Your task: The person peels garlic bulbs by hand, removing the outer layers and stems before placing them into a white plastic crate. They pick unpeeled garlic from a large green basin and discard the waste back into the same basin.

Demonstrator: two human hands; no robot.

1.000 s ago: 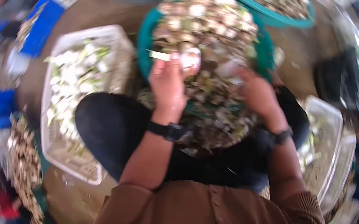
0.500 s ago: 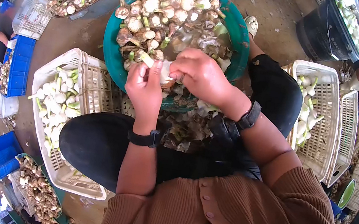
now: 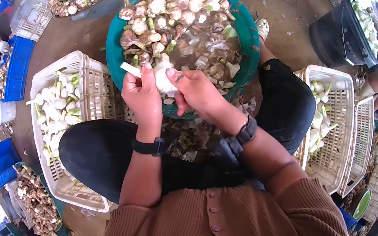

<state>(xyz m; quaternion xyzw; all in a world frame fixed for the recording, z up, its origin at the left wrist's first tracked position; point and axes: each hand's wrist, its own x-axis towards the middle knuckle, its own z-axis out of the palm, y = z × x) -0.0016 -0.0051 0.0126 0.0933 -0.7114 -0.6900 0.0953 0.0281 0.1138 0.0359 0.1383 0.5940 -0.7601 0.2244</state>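
Over the near edge of a green tub (image 3: 251,66), both hands hold one white garlic bulb (image 3: 163,80). My left hand (image 3: 143,96) is closed around its stem, which points out to the left between thumb and fingers. My right hand (image 3: 205,96) is closed on the bulb's right side, its thumb pressed on the white surface; its lower fingers are partly hidden. Inside the tub, unpeeled garlic bulbs (image 3: 159,7) with brown skins are heaped at the back left. Loose wet peels (image 3: 205,46) float in murky water on the right.
A white crate (image 3: 98,84) of peeled garlic stands at my left, another white crate (image 3: 337,136) at my right. A black bucket (image 3: 330,39) stands at the back right, a grey tub (image 3: 110,6) of garlic at the back left. Other people sit on both sides.
Both hands have moved slightly down and left with the garlic bulb. The bulb now shows a white surface where brown skin was visible, and my right hand's hold on it has shifted.
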